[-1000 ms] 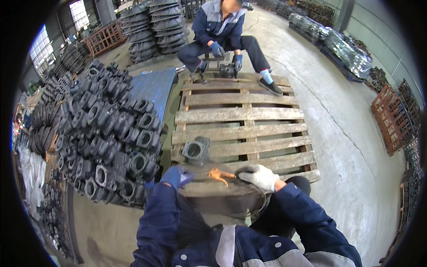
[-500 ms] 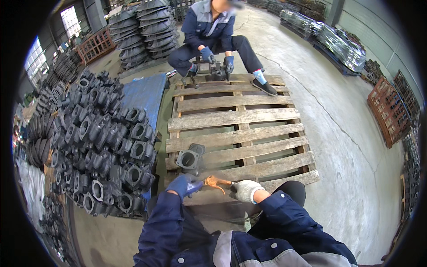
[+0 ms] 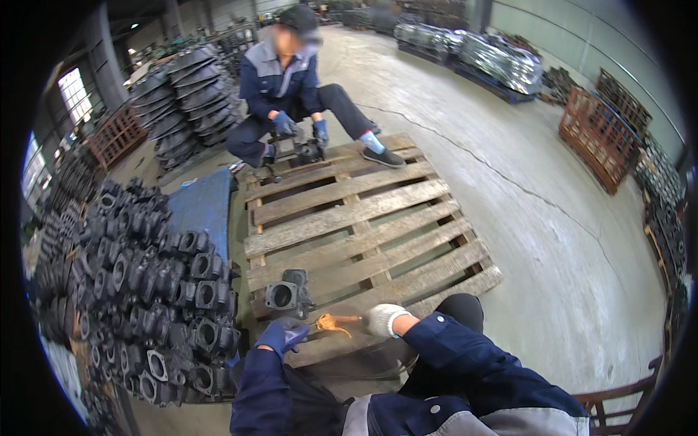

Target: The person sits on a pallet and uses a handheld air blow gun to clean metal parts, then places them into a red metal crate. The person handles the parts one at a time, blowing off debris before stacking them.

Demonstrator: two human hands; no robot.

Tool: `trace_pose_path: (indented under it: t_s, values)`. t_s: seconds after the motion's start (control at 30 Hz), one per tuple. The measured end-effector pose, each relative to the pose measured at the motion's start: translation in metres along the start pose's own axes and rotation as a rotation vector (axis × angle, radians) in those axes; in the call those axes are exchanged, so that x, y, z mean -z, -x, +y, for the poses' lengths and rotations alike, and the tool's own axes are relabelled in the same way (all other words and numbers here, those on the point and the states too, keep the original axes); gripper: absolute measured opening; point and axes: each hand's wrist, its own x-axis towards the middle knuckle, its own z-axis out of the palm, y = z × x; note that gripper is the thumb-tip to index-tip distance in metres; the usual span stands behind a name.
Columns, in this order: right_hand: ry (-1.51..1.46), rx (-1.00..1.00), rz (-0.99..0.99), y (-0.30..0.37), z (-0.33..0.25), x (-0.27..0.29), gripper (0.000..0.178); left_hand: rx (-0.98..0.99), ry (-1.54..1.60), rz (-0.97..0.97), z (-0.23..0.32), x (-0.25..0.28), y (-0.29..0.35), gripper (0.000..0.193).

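Observation:
My left hand (image 3: 285, 336), in a blue glove, is closed at the thin dark end of an orange tool (image 3: 334, 321). This tool has a curved prong hanging down; its exact kind is unclear. The tool's other end goes into my right hand (image 3: 387, 320), which wears a white knit glove and is closed round it. Both hands are above the near edge of the wooden pallet (image 3: 349, 236). Just beyond my left hand, a dark grey metal casting (image 3: 289, 292) rests on the slats, its round opening and square flange facing me.
Many similar castings (image 3: 145, 291) are heaped on my left beside a blue board (image 3: 200, 207). Across the pallet a co-worker (image 3: 291, 94) in blue gloves handles another casting (image 3: 307, 151). Stacked dark parts (image 3: 196, 94) stand behind; a rust-red rack (image 3: 600, 138) is at right.
The whole view has shifted, with the pallet and co-worker now further left and lower. Both my hands stay on the orange tool, which looks slightly less tilted and blurred.

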Motion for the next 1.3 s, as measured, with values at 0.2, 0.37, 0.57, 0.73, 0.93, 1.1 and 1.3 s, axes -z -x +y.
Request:
trace_pose_path:
  t_s: [0.2,0.37,0.57,0.73,0.93,1.1,1.3]
  values:
    - [0.060,0.081,-0.069,0.009,-0.015,0.002,0.042,-0.019,-0.022,-0.003,-0.012,0.005,0.005,0.035]
    - [0.063,0.057,-0.092,0.020,-0.026,0.010,0.042,0.037,-0.017,0.010,-0.019,0.008,0.013,0.041]
    - [0.069,0.066,-0.049,0.017,-0.023,0.002,0.040,0.007,-0.072,0.055,-0.023,0.010,0.024,0.036]
    - [0.097,0.045,-0.067,0.012,-0.026,-0.005,0.038,-0.085,-0.095,0.062,-0.022,0.008,0.033,0.042]
    - [0.047,0.385,0.221,-0.001,-0.042,0.012,0.041,-0.309,-0.586,0.018,-0.029,-0.047,0.032,0.047]
    - [-0.210,0.237,0.575,-0.062,-0.087,0.018,0.050,-0.185,-0.592,-0.060,-0.035,-0.057,0.021,0.041]
    - [0.125,0.551,0.601,-0.133,-0.135,-0.012,0.044,-0.164,-0.684,-0.278,0.005,-0.056,0.021,0.038]
